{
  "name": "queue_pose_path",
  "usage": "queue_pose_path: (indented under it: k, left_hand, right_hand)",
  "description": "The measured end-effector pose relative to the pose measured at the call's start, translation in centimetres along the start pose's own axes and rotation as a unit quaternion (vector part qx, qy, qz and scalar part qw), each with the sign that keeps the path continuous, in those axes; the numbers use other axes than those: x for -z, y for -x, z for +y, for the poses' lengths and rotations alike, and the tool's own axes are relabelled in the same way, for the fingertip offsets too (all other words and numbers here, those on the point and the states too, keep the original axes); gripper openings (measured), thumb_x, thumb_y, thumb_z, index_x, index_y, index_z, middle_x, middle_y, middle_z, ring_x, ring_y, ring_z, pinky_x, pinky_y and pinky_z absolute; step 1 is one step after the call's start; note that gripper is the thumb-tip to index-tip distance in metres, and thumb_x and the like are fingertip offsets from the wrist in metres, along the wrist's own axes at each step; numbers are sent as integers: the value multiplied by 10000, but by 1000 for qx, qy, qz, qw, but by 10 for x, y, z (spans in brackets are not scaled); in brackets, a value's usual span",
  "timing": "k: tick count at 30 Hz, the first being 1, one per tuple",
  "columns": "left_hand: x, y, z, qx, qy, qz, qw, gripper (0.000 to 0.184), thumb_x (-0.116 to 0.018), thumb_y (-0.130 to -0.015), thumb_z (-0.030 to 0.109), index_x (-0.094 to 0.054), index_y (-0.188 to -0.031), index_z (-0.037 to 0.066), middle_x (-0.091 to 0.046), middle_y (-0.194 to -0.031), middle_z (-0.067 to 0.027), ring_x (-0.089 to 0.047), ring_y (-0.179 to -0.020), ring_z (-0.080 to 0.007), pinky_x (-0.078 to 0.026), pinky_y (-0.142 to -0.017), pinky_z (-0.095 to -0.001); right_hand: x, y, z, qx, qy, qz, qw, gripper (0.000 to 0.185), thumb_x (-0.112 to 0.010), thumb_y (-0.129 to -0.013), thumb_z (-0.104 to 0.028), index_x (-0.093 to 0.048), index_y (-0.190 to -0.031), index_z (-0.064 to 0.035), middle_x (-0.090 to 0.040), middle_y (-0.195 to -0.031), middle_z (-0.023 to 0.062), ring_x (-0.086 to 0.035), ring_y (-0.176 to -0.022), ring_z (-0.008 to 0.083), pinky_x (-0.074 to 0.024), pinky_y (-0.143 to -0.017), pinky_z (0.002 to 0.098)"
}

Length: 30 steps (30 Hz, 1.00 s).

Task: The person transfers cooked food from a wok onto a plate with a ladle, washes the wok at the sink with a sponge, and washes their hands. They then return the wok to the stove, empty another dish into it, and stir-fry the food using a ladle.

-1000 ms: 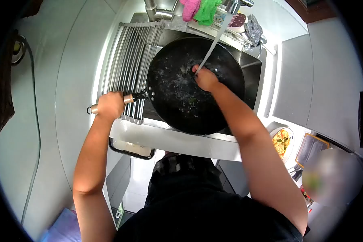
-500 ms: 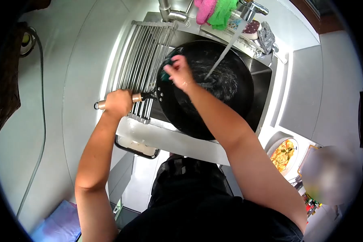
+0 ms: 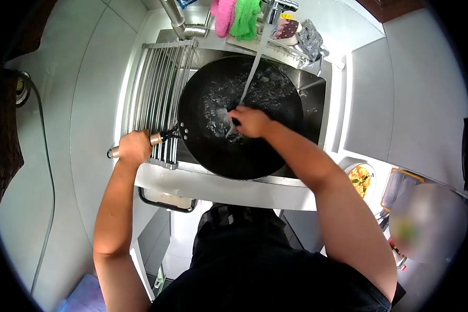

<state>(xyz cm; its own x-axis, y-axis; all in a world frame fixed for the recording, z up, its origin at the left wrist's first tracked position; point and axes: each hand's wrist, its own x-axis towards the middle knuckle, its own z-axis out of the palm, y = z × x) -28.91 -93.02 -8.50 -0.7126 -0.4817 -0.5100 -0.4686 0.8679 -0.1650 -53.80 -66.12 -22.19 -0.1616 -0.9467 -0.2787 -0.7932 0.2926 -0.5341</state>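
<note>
A large black wok (image 3: 213,156) lies in the metal sink, with water in it. My left hand (image 3: 135,147) is wrapped round its wooden handle (image 3: 156,139), above the metal roll-up rack. Inside the wok, my right hand (image 3: 252,121) is curled, fingertips down near its middle. Something dark shows beneath those fingers, but I cannot make out what it is. A stream of water (image 3: 254,70) runs from the faucet (image 3: 273,11) into the wok, landing just above my right hand and splashing around it.
A roll-up drying rack (image 3: 158,83) covers the sink's left side. Pink (image 3: 223,18) and green cloths (image 3: 245,20) hang behind, beside a sponge (image 3: 287,30) on a caddy. At right stand a dish of food (image 3: 360,179) and a clear container (image 3: 400,188). A tray (image 3: 167,199) sits below the counter.
My right hand has moved from the wok's upper left down to its middle, beneath the water stream. The dark green thing by its fingers no longer shows clearly. My left hand keeps the handle.
</note>
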Motion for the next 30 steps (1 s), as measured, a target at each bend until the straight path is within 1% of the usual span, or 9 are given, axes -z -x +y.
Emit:
queue_pose_path:
  k: [3,7,11,16,19,22,25,27,30]
  left_hand:
    - [4,1,2,-5,1,11,1000,131,-557,-794,144,-650,-866,84,-687,-808,-161,-678,-757,-336,-542,-708,-431]
    - [2,1,1,-22,-6,31,999,127,-567,-777,141,-650,-855,86,-684,-780,-153,-675,-736,-329,-540,-692,-428]
    - [12,12,7,-21,-2,30,999,126,-581,-759,144,-653,-847,88,-688,-788,-141,-676,-750,-318,-541,-699,-420]
    - [27,21,17,-1,1,26,1000,147,-601,-738,172,-648,-840,78,-684,-803,-162,-671,-780,-339,-538,-732,-434]
    - [32,29,22,13,-8,21,1000,145,-600,-744,179,-657,-835,82,-687,-811,-159,-672,-780,-338,-538,-734,-432]
    - [40,36,27,28,-9,17,999,153,-598,-753,188,-668,-847,90,-691,-826,-148,-671,-796,-334,-538,-741,-426]
    - [49,43,33,44,-16,14,999,164,-598,-757,191,-675,-863,92,-693,-844,-145,-671,-814,-327,-536,-752,-418]
    - [54,47,37,46,-18,14,999,165,-589,-768,195,-681,-861,94,-697,-856,-136,-675,-820,-314,-537,-753,-408]
    - [61,59,40,44,-22,7,999,171,-571,-789,199,-693,-849,95,-703,-874,-120,-682,-827,-292,-539,-752,-390]
  right_hand:
    - [33,-3,8,-168,74,104,977,478,-642,-800,-157,-502,-1257,-163,-499,-1245,152,-542,-1116,349,-466,-933,439]
    - [33,8,17,-34,160,93,982,372,-507,-871,-100,-504,-1243,-118,-479,-1258,148,-551,-1114,343,-496,-889,440]
    - [35,10,12,-253,86,69,961,406,-451,-906,-98,-469,-1312,-112,-446,-1322,199,-588,-1077,370,-504,-874,475]
    - [23,-6,21,-262,-122,127,949,516,-708,-798,-304,-570,-1199,-10,-596,-1185,226,-646,-905,383,-506,-866,448]
    - [34,-33,4,-197,-634,206,719,345,-644,-854,-213,-588,-1135,-21,-642,-1049,114,-657,-865,277,-528,-813,424]
    - [78,-29,-40,-200,-806,248,499,255,-606,-879,-175,-547,-1091,-46,-628,-917,72,-659,-787,245,-548,-720,476]
    - [107,-17,-56,-182,-794,195,546,197,-581,-890,-162,-502,-1045,-69,-605,-862,80,-661,-720,251,-555,-605,478]
    - [133,-8,-47,-206,-688,181,672,178,-576,-888,-162,-497,-1015,-65,-597,-872,94,-648,-631,227,-557,-510,376]
    - [204,7,-41,-194,-649,276,682,229,-564,-891,-186,-520,-1068,-48,-618,-915,125,-655,-717,218,-557,-536,352]
